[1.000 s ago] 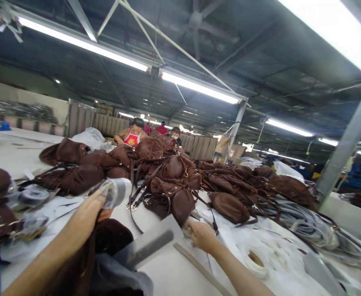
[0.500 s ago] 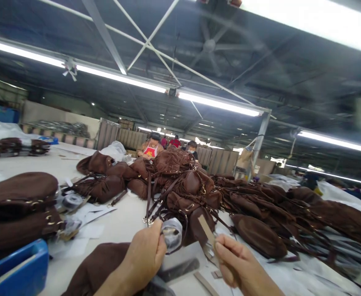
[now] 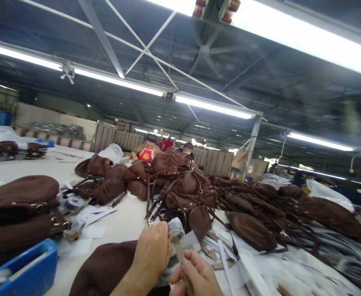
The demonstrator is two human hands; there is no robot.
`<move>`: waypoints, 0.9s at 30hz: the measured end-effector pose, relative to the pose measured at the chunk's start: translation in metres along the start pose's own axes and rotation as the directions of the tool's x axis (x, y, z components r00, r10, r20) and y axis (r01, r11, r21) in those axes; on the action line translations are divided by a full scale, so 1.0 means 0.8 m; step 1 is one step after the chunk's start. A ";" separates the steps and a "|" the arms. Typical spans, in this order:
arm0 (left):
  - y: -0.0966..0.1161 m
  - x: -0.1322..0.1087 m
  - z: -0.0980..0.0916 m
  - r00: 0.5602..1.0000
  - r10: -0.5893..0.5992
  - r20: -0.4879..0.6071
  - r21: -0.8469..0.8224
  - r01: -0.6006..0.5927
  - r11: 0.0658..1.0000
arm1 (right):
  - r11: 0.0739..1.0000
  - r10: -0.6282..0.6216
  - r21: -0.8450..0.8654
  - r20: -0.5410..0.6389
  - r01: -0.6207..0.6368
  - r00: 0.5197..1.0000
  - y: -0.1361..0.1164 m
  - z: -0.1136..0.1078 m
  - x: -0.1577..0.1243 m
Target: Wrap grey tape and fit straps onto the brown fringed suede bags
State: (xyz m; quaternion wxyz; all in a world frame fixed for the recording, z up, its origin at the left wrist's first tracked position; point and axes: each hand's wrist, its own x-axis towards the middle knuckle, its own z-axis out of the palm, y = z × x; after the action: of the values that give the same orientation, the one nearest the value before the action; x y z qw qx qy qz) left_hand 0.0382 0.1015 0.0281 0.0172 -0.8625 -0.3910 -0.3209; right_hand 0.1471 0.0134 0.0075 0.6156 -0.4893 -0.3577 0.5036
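My left hand (image 3: 152,253) is closed around a small coil wrapped in pale film (image 3: 175,228), whose top shows past my fingers. In my right hand (image 3: 197,273), thumb and fingers pinch a narrow beige strip (image 3: 179,251). The strip's upper end lies against the wrapped coil or just in front of it; I cannot tell if it sticks. Under my left forearm lies a dark brown bag (image 3: 103,267), partly hidden by the arm. Clear film and loose strips (image 3: 219,246) lie around my hands.
A large heap of brown bags (image 3: 180,185) with straps and gold rings covers the table's middle and right. More bags (image 3: 19,193) lie left, near another wrapped coil (image 3: 73,203). A blue tape dispenser (image 3: 29,267) stands front left. Two people (image 3: 146,152) are beyond the heap.
My right hand has moved left with the strip, bringing it to the wrapped coil. My left hand has turned the coil and shifted slightly right. The view has tilted a little.
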 end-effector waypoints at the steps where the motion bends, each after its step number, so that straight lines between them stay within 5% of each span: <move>1: 0.000 -0.001 0.003 1.000 0.014 -0.002 -0.002 -0.014 1.000 | 1.000 -0.001 0.010 -0.015 0.001 1.000 -0.003 0.006 0.002; 9: 0.005 -0.011 0.001 0.987 0.109 0.120 -0.030 -0.106 0.994 | 0.991 -0.099 0.097 0.066 0.093 0.993 -0.004 0.011 0.026; 17: 0.013 -0.018 0.001 0.984 0.089 0.157 -0.255 -0.047 0.966 | 0.936 -0.092 0.318 -0.184 0.148 0.979 0.008 0.024 0.041; 22: -0.003 -0.011 -0.022 0.994 0.101 0.045 -0.749 -0.034 0.662 | 0.917 -0.070 0.380 -0.144 0.120 0.987 -0.017 0.028 0.035; 27: -0.007 -0.005 -0.019 0.998 0.003 0.068 -0.856 0.057 0.513 | 0.928 -0.085 0.364 -0.018 0.086 0.996 -0.006 0.010 0.046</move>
State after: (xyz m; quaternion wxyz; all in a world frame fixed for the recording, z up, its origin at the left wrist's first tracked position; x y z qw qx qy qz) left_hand 0.0243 0.0984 0.0370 -0.4272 -0.7618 -0.1955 -0.4461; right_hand 0.1499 0.0508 0.0124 0.7173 -0.3514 -0.2785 0.5333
